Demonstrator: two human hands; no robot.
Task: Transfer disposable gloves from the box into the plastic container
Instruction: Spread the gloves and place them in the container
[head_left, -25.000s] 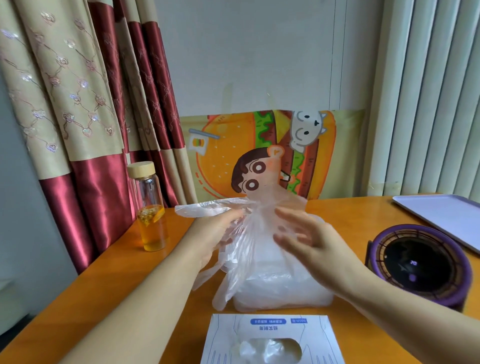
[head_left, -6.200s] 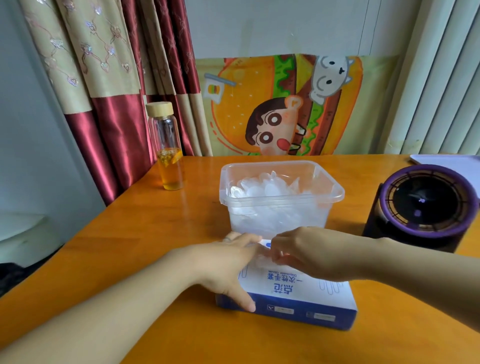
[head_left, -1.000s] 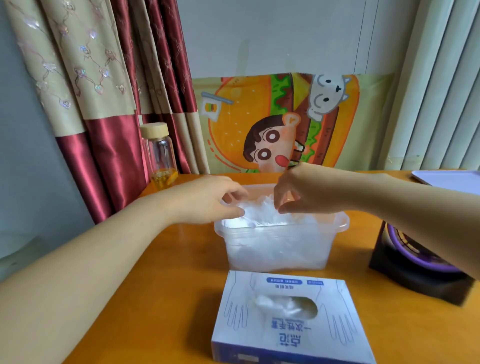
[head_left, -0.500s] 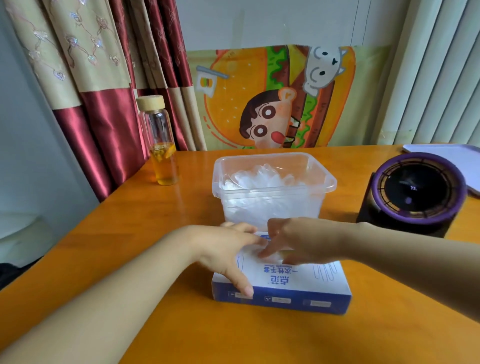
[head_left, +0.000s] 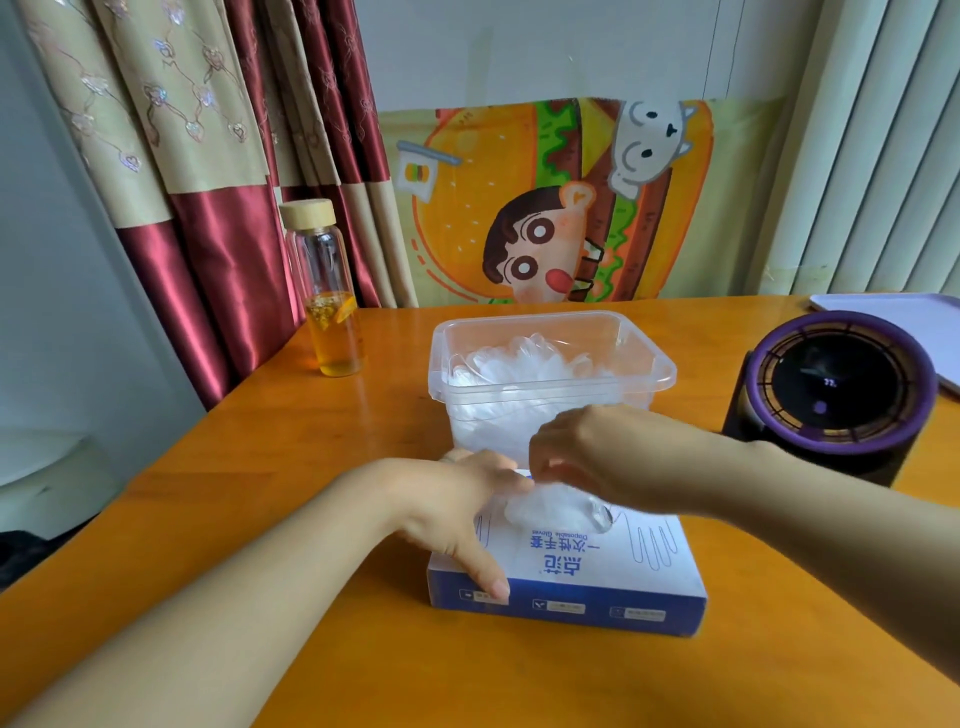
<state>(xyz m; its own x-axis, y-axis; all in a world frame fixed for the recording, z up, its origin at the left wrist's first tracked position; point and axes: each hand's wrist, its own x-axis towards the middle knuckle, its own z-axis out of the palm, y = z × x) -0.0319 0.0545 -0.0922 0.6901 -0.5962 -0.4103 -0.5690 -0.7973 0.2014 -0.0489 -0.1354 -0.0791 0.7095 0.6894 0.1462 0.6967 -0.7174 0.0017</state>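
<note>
A blue and white glove box (head_left: 582, 571) lies flat on the orange table, close to me. Just behind it stands the clear plastic container (head_left: 644, 364), holding a heap of thin clear gloves (head_left: 524, 364). My left hand (head_left: 457, 514) presses on the box's left top, thumb over the front edge. My right hand (head_left: 597, 457) hovers above the box's opening and pinches a crumpled clear glove (head_left: 550, 509) that rises out of it.
A glass bottle (head_left: 327, 291) with a wooden lid and amber liquid stands at the back left. A round purple and black device (head_left: 836, 395) sits to the right. Behind it lies a pale tray (head_left: 898, 317). Curtains and a cartoon poster line the wall.
Half a second ago both hands lay low on the box. Now my right hand has risen slightly with a glove bunched out of the opening. The left hand stays on the box.
</note>
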